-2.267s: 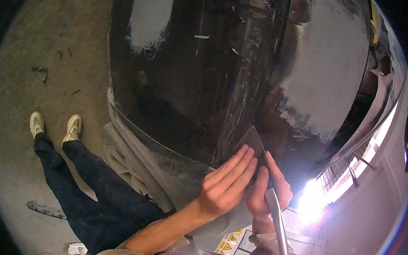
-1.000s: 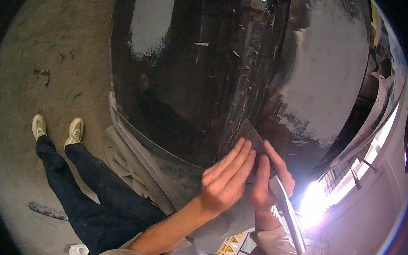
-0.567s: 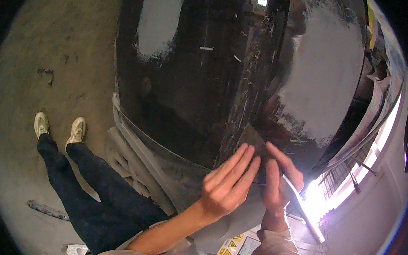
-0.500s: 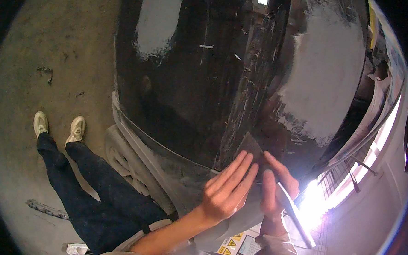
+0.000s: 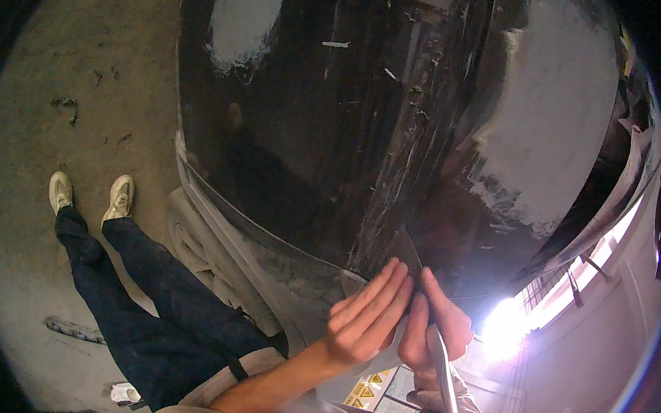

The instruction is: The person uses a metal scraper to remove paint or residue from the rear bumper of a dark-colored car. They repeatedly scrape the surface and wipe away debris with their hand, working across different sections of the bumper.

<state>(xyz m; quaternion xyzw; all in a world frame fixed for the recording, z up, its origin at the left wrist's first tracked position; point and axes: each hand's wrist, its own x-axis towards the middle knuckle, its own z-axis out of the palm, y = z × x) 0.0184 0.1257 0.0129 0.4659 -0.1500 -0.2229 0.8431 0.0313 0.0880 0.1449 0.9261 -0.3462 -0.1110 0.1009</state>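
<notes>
The right hand (image 5: 435, 324) has its fingers around a flat metal tool (image 5: 447, 381). The left hand's (image 5: 365, 320) straight fingers touch its blade (image 5: 409, 248); can't tell if they grip. It's over the dark panel's (image 5: 297, 130) near end. Looks part done: scratchy streaks (image 5: 401, 150) remain, 2 gray patches (image 5: 552, 121) are on.

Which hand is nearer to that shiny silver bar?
Right. The right hand holds the silver bar, which runs down from beside its thumb. The left hand is to the bar's left, apart from it.
</notes>
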